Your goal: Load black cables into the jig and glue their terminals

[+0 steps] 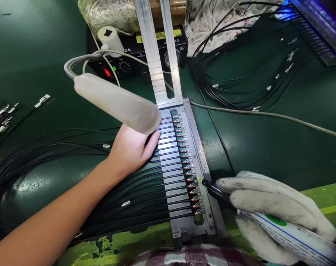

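My bare left hand [130,149] lies flat, fingers stretched out, on a row of black cables [145,188] clamped side by side in a metal fixture [201,162]. Each cable ends in coloured wire tips [188,171] along the fixture's slot. My right hand [270,207], in a dirty white glove, grips a white pen-shaped dispensing tool [292,234] with a black nozzle [212,187]. The nozzle tip sits at one of the lower wire ends.
A white gooseneck lamp [116,101] hangs over the fixture's upper left. A black control box [134,51] stands behind, with a metal rail [159,51] running up. Coiled black cables [248,81] lie at right, loose metal connectors [3,112] at far left.
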Demonstrator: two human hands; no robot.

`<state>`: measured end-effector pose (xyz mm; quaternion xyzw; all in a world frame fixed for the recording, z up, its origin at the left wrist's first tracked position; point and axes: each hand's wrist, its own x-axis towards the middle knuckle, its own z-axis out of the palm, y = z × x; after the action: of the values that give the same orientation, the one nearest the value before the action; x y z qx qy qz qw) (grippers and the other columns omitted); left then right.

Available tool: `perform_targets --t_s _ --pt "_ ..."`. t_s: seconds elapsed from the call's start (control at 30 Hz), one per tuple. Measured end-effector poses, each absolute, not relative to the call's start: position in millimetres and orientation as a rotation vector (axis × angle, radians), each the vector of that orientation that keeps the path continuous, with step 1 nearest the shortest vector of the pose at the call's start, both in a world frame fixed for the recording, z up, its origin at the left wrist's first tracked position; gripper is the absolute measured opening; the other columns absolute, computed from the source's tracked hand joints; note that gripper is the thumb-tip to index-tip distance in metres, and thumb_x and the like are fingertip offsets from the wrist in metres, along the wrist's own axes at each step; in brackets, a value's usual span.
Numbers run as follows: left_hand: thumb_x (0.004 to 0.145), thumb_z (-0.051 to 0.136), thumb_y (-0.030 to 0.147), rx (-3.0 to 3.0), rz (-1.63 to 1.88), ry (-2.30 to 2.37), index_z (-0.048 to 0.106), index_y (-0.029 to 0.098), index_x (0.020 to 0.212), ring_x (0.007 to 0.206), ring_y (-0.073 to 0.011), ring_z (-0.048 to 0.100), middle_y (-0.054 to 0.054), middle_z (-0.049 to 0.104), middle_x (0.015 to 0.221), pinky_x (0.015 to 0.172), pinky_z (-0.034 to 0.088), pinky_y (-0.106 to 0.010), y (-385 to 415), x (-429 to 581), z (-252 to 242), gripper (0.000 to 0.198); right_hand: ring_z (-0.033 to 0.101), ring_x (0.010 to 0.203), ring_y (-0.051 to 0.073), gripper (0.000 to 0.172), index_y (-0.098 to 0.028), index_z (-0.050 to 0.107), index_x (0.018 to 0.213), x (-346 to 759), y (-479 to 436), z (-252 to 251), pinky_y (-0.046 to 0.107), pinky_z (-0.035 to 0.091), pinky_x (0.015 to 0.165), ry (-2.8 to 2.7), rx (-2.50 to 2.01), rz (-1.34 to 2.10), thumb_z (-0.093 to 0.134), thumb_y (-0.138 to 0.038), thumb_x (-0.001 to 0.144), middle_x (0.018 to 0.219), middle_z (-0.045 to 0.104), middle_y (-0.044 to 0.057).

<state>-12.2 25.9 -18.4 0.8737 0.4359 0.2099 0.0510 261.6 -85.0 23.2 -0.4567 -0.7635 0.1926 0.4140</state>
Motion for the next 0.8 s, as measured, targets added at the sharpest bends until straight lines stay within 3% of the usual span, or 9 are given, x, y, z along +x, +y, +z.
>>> perform_targets --t_s 0.2,0.47,0.67,0.8 --pt "0.098 0.044 0.028 2.708 0.417 1.324 0.055 0.007 0.129 0.129 -0.0309 0.049 -0.019 0.049 0.142 0.106 0.042 -0.045 24 -14 -7 0.039 0.074 0.078 0.022 0.02 -0.02 0.07 0.096 254 -87 0 0.036 0.065 0.072 -1.846 -1.066 0.41 0.071 -0.021 0.077 0.099 0.076 0.006" --pt "0.097 0.042 0.027 2.85 0.058 1.277 0.051 0.01 0.135 0.128 -0.0364 0.047 -0.019 0.041 0.148 0.098 0.044 -0.051 -9 -5 24 0.043 0.074 0.082 0.022 0.023 -0.017 0.07 0.098 253 -87 5 0.037 0.063 0.078 -1.859 -1.075 0.445 0.071 -0.016 0.076 0.102 0.075 0.007" --pt "0.1 0.034 0.032 2.888 -0.029 1.003 0.051 0.013 0.138 0.136 -0.0292 0.038 -0.011 0.043 0.15 0.112 0.023 -0.046 -80 -4 30 0.045 0.072 0.088 0.022 0.027 -0.015 0.069 0.1 258 -87 5 0.037 0.06 0.083 -1.94 -1.067 0.46 0.074 -0.016 0.074 0.107 0.074 0.007" --pt "0.103 0.029 0.035 2.883 -0.017 1.013 0.06 0.017 0.131 0.132 -0.0226 0.041 -0.006 0.05 0.145 0.109 0.023 -0.039 -103 -2 24 0.045 0.072 0.087 0.022 0.024 -0.014 0.069 0.098 257 -87 4 0.037 0.06 0.082 -1.913 -1.064 0.423 0.073 -0.016 0.074 0.105 0.074 0.007"
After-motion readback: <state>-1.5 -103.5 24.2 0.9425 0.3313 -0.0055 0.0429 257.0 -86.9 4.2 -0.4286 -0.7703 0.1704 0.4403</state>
